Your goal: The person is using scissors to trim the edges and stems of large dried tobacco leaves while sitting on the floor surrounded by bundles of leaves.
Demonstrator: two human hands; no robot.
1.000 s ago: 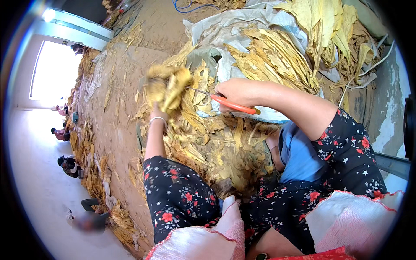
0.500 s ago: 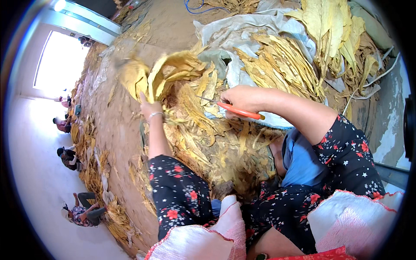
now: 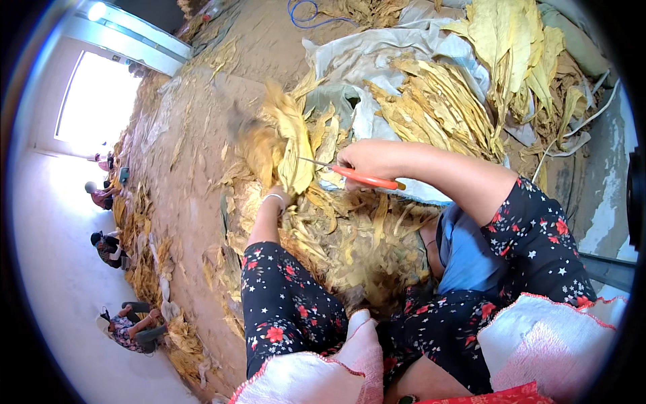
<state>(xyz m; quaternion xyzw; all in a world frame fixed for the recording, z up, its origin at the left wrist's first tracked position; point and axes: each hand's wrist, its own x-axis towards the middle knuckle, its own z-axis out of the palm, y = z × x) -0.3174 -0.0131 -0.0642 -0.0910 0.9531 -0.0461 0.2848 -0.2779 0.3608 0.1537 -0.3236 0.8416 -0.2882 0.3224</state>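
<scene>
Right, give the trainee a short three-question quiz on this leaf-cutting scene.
1. True or false: the right hand holds scissors with orange handles.
2. What does the left hand hold? A) a leaf bunch B) a blue cable C) a white sheet
3. Fill in: the scissor blades point toward the person's ____ side.

Key: 1 true; 2 A; 3 left.

Both hands seemingly clenched, forward.
</scene>
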